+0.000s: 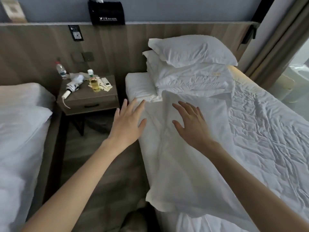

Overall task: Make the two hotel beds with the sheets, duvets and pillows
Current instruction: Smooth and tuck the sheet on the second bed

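Because the pillow (177,168) is lying lengthwise along the edge of the bed (267,139) at frame right, probably waiting to join the stacked pillows (192,64) at upper centre, both hands are hovering over it: the left hand (128,124) and right hand (190,124) are spreading their fingers wide, holding nothing; contact is unclear

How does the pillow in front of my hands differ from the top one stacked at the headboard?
The near pillow lies lengthwise along the edge of the bed; the top pillow lies crosswise on the stack. The near pillow looks flatter; the top pillow plumper. The near pillow's corner overhangs the bed's side; the top pillow does not. Both are white and wrinkled.
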`<state>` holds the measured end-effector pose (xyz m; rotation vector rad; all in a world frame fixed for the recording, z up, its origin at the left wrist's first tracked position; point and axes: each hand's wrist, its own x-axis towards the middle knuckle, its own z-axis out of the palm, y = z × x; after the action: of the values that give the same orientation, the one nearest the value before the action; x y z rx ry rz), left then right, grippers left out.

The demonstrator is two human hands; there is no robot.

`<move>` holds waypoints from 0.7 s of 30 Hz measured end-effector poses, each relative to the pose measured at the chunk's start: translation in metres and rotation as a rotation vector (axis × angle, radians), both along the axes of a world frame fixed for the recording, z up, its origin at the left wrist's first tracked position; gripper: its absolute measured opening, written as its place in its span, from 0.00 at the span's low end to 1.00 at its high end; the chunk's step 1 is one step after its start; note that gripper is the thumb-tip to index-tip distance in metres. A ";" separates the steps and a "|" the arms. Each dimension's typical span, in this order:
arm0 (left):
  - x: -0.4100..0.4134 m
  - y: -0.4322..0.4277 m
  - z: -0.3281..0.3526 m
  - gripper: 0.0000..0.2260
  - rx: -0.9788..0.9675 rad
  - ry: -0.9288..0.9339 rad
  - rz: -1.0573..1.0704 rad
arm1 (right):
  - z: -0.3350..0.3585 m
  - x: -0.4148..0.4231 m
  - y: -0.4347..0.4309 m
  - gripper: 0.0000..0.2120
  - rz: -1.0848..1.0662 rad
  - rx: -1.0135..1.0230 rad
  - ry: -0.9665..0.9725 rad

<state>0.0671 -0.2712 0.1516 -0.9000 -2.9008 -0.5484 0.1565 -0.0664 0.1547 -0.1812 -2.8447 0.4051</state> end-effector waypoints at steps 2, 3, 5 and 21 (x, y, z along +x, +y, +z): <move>0.028 -0.037 0.003 0.28 -0.021 0.030 0.075 | 0.005 0.012 -0.029 0.26 0.082 0.001 0.025; 0.042 -0.057 0.004 0.28 -0.033 0.039 0.117 | 0.007 0.017 -0.045 0.26 0.125 0.004 0.037; 0.066 -0.098 0.007 0.29 -0.044 0.047 0.210 | 0.012 0.024 -0.077 0.26 0.213 0.010 0.053; 0.215 -0.399 0.009 0.27 -0.022 0.038 0.918 | 0.020 -0.004 -0.387 0.25 0.869 0.011 0.025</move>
<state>0.2817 -0.6705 0.1606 0.4438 -2.8459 -0.3850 0.1530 -0.4538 0.1744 1.0761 -2.7462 0.5329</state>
